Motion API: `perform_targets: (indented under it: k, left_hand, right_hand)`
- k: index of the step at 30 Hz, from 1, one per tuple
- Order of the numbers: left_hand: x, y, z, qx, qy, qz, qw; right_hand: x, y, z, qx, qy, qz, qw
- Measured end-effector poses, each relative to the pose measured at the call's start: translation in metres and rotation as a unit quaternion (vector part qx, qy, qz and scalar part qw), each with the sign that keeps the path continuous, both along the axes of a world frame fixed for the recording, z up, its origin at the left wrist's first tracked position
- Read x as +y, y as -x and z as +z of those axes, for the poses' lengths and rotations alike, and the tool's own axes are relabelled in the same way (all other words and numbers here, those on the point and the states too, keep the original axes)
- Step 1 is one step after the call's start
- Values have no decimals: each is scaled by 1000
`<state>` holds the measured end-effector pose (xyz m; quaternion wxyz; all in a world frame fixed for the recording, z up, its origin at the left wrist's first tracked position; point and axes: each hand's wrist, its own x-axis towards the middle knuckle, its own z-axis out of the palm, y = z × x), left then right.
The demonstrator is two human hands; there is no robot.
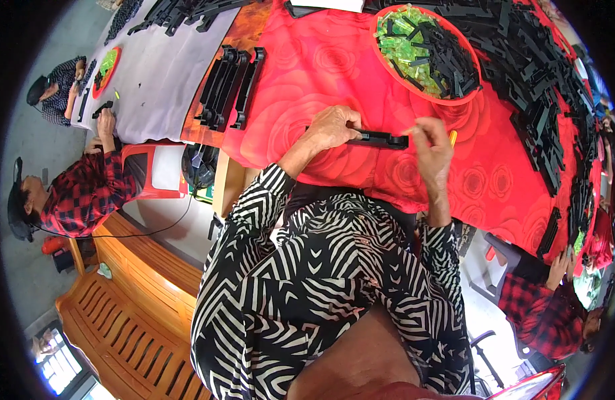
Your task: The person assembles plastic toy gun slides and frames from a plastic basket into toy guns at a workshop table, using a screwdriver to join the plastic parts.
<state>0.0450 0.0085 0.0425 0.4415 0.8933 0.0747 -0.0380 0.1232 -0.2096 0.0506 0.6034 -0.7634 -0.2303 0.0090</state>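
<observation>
My left hand (334,127) is closed round the left end of a long black plastic part (381,139), held just over the red rose-patterned tablecloth (314,80). At the part's other end is my right hand (433,150), its fingers bent and smeared by motion. Whether it touches the part or pinches something small cannot be made out. A short yellow stick-like thing (453,138) shows right beside that hand. Beyond my hands stands a round orange-rimmed basket (479,70), holding clear yellow-green pieces (397,43) and small black pieces (447,63).
Several similar black parts (225,87) stand in a row at the left table edge. A large heap of black parts (527,87) covers the right side. Co-workers sit at the left (87,187) and right (544,313). A wooden bench (131,307) is behind me to the left.
</observation>
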Motion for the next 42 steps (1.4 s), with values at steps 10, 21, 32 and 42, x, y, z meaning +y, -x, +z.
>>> perform_targets:
  k: [10, 21, 32, 42]
  left_hand:
    - [-2, 2, 1, 17, -5, 21, 1000]
    - [-3, 3, 6, 30, -7, 16, 999]
    - [-6, 5, 2, 30, -1, 16, 999]
    - [-3, 3, -7, -6, 10, -7, 1000]
  right_hand:
    - [27, 31, -7, -204, 103, 37, 973]
    - [29, 35, -12, -218, 125, 17, 968]
    - [30, 37, -13, -280, 153, 13, 948]
    - [38, 40, -17, -321, 174, 3, 931]
